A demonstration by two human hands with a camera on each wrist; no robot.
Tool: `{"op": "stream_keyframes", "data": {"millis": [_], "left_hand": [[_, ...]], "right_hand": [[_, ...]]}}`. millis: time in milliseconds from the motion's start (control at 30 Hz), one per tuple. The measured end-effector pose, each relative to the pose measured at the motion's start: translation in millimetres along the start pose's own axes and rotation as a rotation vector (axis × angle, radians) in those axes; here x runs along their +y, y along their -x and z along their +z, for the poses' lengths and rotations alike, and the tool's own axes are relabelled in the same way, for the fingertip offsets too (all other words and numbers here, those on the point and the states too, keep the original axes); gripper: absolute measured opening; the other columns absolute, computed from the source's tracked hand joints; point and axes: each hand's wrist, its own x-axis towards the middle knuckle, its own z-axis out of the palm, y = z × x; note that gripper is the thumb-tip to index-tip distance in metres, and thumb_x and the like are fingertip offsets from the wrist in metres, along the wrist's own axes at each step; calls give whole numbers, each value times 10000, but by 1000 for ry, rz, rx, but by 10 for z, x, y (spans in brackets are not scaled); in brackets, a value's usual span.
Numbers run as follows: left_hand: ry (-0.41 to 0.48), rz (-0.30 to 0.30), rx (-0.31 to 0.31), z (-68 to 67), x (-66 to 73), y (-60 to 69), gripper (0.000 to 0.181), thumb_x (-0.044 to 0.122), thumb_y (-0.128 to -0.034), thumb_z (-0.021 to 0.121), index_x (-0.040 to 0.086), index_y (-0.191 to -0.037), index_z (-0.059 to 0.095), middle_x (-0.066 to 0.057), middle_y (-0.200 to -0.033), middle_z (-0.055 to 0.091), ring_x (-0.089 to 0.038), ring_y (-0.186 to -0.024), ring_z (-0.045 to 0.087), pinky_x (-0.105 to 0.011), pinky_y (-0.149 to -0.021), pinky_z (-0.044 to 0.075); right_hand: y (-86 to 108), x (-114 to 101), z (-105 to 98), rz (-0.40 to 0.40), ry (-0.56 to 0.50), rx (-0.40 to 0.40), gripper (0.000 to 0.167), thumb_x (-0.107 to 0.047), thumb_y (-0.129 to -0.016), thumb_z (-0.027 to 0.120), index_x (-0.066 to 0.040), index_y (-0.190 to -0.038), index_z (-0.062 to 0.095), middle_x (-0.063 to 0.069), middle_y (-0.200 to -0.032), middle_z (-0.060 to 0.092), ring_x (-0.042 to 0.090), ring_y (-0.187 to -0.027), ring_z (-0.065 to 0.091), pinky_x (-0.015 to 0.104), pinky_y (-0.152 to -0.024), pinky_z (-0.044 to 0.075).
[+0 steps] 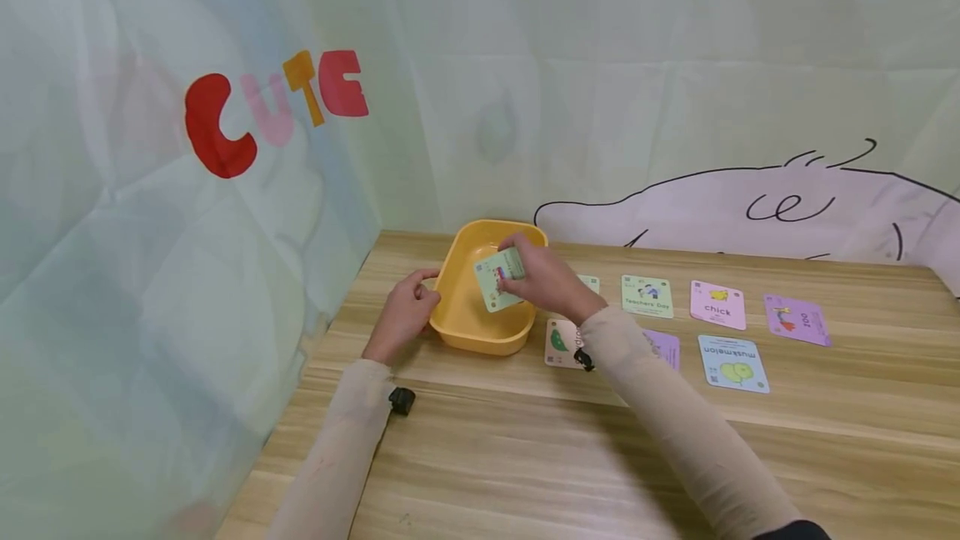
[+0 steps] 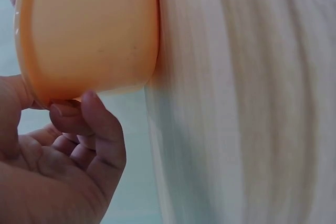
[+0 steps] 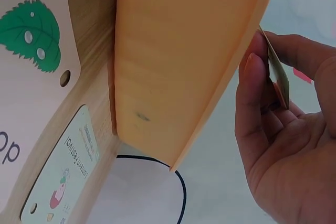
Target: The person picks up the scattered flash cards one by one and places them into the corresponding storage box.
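Your two hands work at a yellow basin [image 1: 480,343] on a wood-grain worktop [image 1: 480,440]. Your left hand [image 1: 407,311] grips the basin's left rim, thumb on the edge and fingers curled beneath it. Your right hand [image 1: 546,277] pinches a pale green card [image 1: 490,283] between thumb and fingers. That card is tilted, held just above the rim and over the basin's opening; its print is too small to read.

To the right of the basin, picture cards lie flat in two rows. In the back row, from left to right, are a green Lantern Festival card [image 3: 65,169], partly hidden by your right hand in the head view, a green Teachers' Day card [image 1: 647,298], a pink chick card [image 1: 717,305] and a purple zoo card [image 1: 797,320], turned sideways. In the front row are a pale card with a green leaf [image 1: 558,343] just beside the basin, a purple card [image 1: 666,347] mostly covered by your right forearm, and a blue muskmelon card [image 1: 733,363], its word upside down.

You wear beige sleeves [image 1: 330,448]. Behind the worktop hangs a pale cloth backdrop [image 1: 480,107], with the colourful letters CUTE [image 1: 221,127] at upper left.
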Motion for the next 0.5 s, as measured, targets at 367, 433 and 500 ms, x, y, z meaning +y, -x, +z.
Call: {"op": "stream_keyframes", "data": {"millis": [367, 433, 500], "left_hand": [[4, -13, 0, -2, 22, 14, 454, 154, -982, 532, 138, -1435, 550, -110, -827, 595, -444, -692, 600, -328, -530, 504], [3, -15, 0, -2, 23, 15, 457, 153, -980, 532, 138, -1436, 549, -118, -830, 596, -426, -682, 599, -332, -533, 508], [0, -16, -1, -3, 24, 13, 459, 151, -977, 532, 132, -1435, 549, -120, -831, 596, -403, -670, 599, -342, -537, 517]], "right_hand": [[-38, -18, 56, 2, 12, -7, 528, -225, -936, 737, -156, -1375, 453, 81, -1058, 662, 213, -855, 635, 325, -740, 546], [-49, -26, 66, 2, 12, -10, 526, -229, -936, 736, -157, -1374, 452, 77, -1055, 664, 210, -854, 635, 325, -741, 545], [-59, -32, 74, 1, 14, -13, 525, -230, -937, 736, -153, -1371, 452, 77, -1054, 664, 209, -856, 637, 323, -742, 546]]}}
